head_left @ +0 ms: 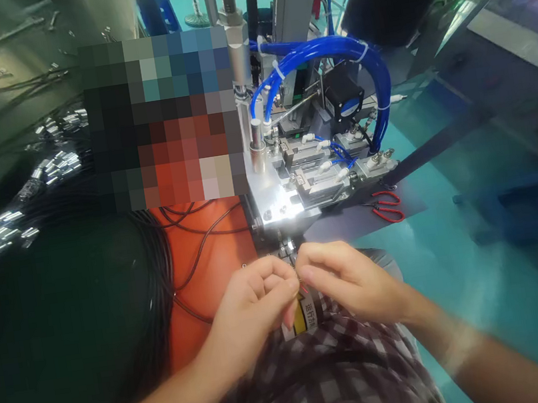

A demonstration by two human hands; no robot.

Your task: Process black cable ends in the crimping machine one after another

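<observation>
My left hand [253,301] and my right hand [346,281] meet fingertip to fingertip just below the front edge of a small metal machine [296,177]. Both pinch something tiny between thumb and fingers, likely the metal end of a thin black cable [196,253]; the piece itself is hidden by the fingers. A yellow label with black characters [310,313] shows under the hands. My checked clothing [326,381] lies below.
The machine carries blue air hoses [327,51] and a small black fan [347,99]. Red-handled scissors [387,205] lie to its right. Bundles of black cables with metal tips [13,219] pile up at the left, over an orange surface [213,270]. Teal floor [463,280] at right.
</observation>
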